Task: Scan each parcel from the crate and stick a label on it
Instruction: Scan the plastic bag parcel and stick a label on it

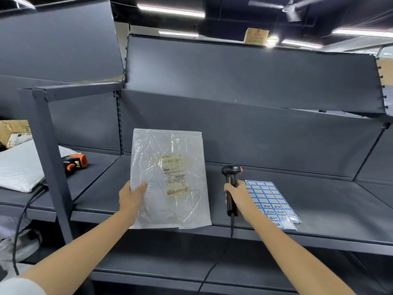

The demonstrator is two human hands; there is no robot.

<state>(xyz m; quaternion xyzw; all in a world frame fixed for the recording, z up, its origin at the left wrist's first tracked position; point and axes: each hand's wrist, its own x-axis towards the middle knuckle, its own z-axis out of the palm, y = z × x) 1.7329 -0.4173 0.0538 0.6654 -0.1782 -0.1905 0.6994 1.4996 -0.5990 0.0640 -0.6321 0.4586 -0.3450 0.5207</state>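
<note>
On shelf: parcel, scanner.

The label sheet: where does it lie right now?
In the head view, the label sheet lies flat on the shelf, right of the scanner, partly under the right hand.

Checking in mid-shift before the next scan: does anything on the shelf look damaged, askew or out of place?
Nothing serious. The crinkled translucent plastic parcel overhangs the dark grey metal shelf's front edge, gripped by the left hand. Its shipping label looks intact.
</note>
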